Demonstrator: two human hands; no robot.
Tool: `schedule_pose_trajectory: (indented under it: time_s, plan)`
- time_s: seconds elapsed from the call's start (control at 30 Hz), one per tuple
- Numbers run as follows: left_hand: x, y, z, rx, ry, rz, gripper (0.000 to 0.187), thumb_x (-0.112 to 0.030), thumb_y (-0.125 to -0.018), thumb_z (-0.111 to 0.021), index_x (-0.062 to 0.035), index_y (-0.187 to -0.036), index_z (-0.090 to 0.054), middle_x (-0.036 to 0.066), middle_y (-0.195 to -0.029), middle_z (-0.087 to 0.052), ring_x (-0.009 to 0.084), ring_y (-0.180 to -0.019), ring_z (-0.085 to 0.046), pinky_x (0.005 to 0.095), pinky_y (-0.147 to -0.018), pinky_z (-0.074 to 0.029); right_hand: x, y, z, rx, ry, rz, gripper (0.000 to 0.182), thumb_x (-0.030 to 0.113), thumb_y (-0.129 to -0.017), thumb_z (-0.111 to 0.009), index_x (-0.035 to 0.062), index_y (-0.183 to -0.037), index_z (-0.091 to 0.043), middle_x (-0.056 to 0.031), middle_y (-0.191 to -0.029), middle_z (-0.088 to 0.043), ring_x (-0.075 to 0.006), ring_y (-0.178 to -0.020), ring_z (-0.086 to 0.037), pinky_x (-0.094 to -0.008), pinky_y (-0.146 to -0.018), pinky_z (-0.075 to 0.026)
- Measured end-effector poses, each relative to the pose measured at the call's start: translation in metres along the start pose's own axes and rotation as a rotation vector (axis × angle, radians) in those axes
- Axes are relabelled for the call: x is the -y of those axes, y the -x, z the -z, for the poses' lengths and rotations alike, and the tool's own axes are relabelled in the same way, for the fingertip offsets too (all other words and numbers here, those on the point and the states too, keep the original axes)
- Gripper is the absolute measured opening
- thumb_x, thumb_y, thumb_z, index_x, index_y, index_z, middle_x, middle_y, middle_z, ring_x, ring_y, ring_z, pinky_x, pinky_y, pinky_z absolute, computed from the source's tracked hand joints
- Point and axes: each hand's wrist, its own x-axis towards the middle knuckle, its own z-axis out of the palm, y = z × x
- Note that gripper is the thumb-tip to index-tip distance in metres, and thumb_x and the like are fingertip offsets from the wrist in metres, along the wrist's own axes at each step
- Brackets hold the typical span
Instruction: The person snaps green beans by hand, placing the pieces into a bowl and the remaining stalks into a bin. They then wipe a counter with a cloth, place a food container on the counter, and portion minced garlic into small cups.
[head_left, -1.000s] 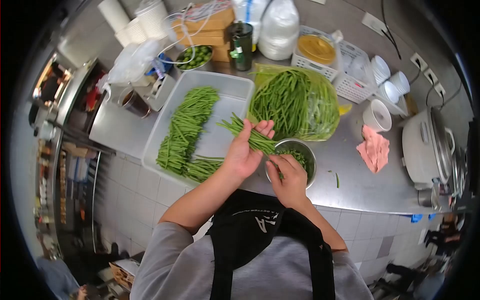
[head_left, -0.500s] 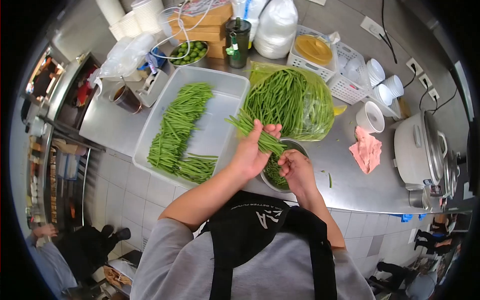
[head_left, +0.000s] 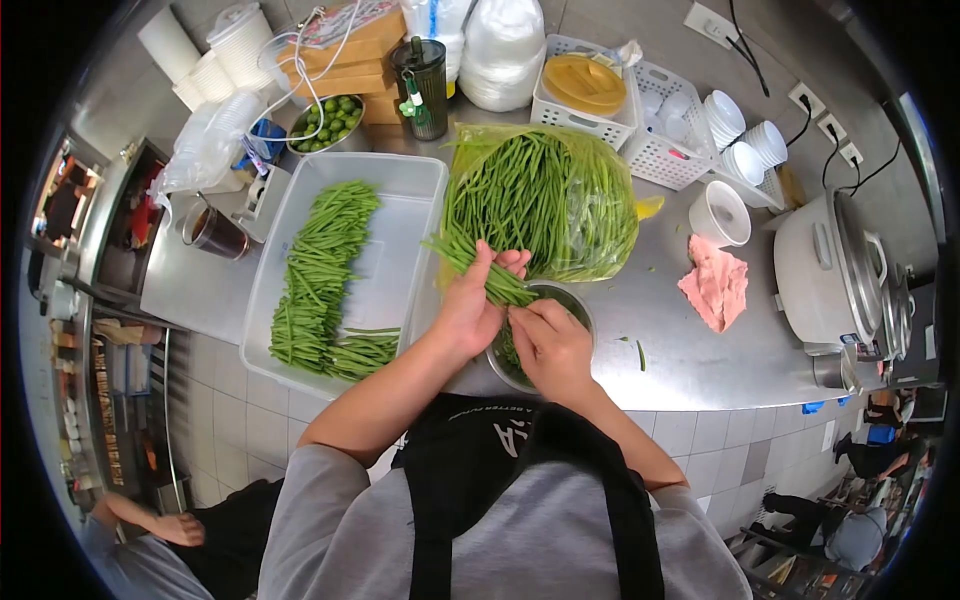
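My left hand (head_left: 468, 305) grips a bundle of green beans (head_left: 470, 265) that sticks out up and to the left over the counter. My right hand (head_left: 551, 345) pinches the bundle's near end above a small metal bowl (head_left: 575, 298) holding green trimmings. Behind the hands a yellow-green plastic bag (head_left: 545, 200) lies open with a heap of loose beans. To the left a white plastic tub (head_left: 415, 190) holds a long row of beans (head_left: 320, 270).
A pink cloth (head_left: 715, 285), a white cup (head_left: 720, 212) and a rice cooker (head_left: 835, 275) sit to the right. At the back stand a bowl of limes (head_left: 325, 122), a dark tumbler (head_left: 425, 75), white baskets (head_left: 640, 110) and stacked bowls (head_left: 745, 140). Another person crouches at lower left (head_left: 160, 530).
The view has shifted, so everything sits a little lower and further left. My right hand has moved along the bundle's near end above the bowl. My left hand keeps its grip.
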Motion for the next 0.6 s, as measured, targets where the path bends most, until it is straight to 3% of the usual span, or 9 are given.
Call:
schedule_pose_trajectory:
  time_s: [0.27, 0.37, 0.47, 0.57, 0.6]
  plan:
    - [-0.003, 0.002, 0.001, 0.052, -0.033, 0.026, 0.028, -0.037, -0.091, -0.049, -0.0092, -0.091, -0.048, 0.010, -0.101, -0.060, 0.0267, -0.114, -0.050, 0.0404, -0.100, -0.038, -0.003, -0.003, -0.009, 0.003, 0.185, 0.068, 0.022, 0.005, -0.071, -0.068, 0.0042, -0.092, -0.062, -0.0057, -0.079, -0.053, -0.0227, -0.061, -0.054, -0.0316, -0.053, -0.042]
    - [-0.001, 0.002, 0.006, 0.111, -0.016, 0.049, 0.028, -0.038, -0.091, -0.048, -0.0107, -0.092, -0.048, 0.011, -0.106, -0.060, 0.0270, -0.117, -0.048, 0.0408, -0.101, -0.036, -0.004, -0.003, -0.011, 0.018, 0.267, 0.063, 0.015, 0.010, -0.073, -0.066, 0.0056, -0.086, -0.060, -0.0061, -0.079, -0.051, -0.0225, -0.062, -0.055, -0.0325, -0.053, -0.044]
    - [-0.001, 0.006, 0.001, 0.098, -0.056, 0.088, 0.028, -0.040, -0.091, -0.047, -0.0120, -0.092, -0.048, 0.012, -0.111, -0.059, 0.0268, -0.119, -0.046, 0.0414, -0.102, -0.034, -0.007, 0.000, -0.016, -0.006, 0.156, -0.038, 0.012, 0.007, -0.073, -0.063, 0.0054, -0.084, -0.059, -0.0080, -0.077, -0.051, -0.0219, -0.059, -0.053, -0.0316, -0.051, -0.042]
    - [0.000, 0.003, 0.004, 0.150, -0.028, 0.117, 0.028, -0.040, -0.091, -0.045, -0.0122, -0.092, -0.049, 0.012, -0.114, -0.059, 0.0272, -0.120, -0.046, 0.0420, -0.102, -0.034, -0.010, 0.003, -0.021, -0.073, -0.317, -0.393, 0.007, 0.005, -0.077, -0.059, 0.0046, -0.084, -0.057, -0.0059, -0.073, -0.052, -0.0157, -0.053, -0.050, -0.0270, -0.048, -0.040]
    - [0.000, -0.001, 0.007, 0.165, 0.008, 0.094, 0.028, -0.040, -0.092, -0.045, -0.0121, -0.091, -0.050, 0.012, -0.114, -0.059, 0.0275, -0.120, -0.046, 0.0422, -0.102, -0.035, -0.010, 0.000, -0.016, -0.040, -0.637, -0.739, 0.005, 0.005, -0.080, -0.058, 0.0043, -0.084, -0.056, -0.0035, -0.071, -0.052, -0.0118, -0.052, -0.048, -0.0245, -0.047, -0.038]
